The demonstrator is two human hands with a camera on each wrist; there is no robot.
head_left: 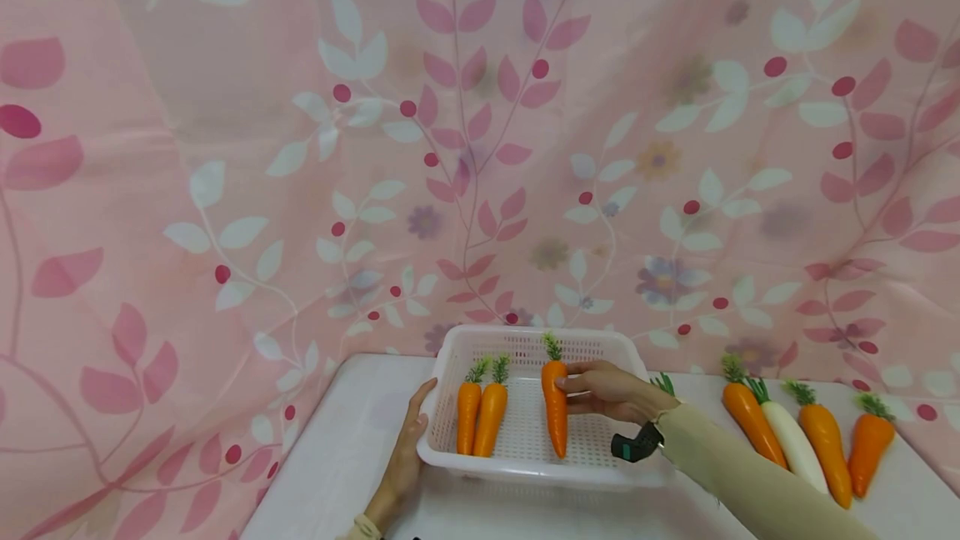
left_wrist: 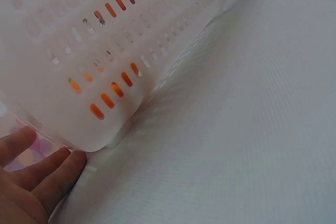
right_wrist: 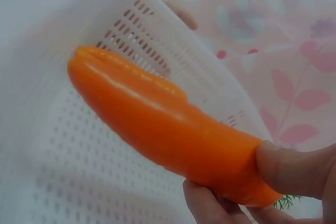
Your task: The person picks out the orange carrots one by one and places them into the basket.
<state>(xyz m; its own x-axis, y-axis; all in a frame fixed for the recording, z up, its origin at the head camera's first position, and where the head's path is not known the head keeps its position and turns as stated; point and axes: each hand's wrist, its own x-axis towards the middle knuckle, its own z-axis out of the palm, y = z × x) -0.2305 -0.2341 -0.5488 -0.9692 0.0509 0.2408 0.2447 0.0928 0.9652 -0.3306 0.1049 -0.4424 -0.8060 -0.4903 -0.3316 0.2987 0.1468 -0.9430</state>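
Note:
An orange carrot (head_left: pixel 555 407) with a leafy green top is pinched between the thumb and fingers of my right hand (head_left: pixel 603 390). It is held over the white perforated basket (head_left: pixel 525 469), tip pointing down toward the near rim. In the right wrist view the carrot (right_wrist: pixel 157 119) is gripped near its leafy end. Two more carrots, one (head_left: pixel 467 419) beside the other (head_left: pixel 491 419), lie side by side at the left in the basket. Against the basket's left end my left hand (head_left: pixel 405 452) rests with extended fingers; the left wrist view shows its fingertips (left_wrist: pixel 76 163) at the basket's lower corner.
Right of the basket on the white table (head_left: pixel 322 457) lie several vegetables: a carrot (head_left: pixel 750 419), a white radish (head_left: pixel 795 448), another carrot (head_left: pixel 825 448) and a shorter one (head_left: pixel 870 448). A green leafy top (head_left: pixel 663 383) shows behind my right forearm. A pink floral curtain (head_left: pixel 480 148) hangs behind.

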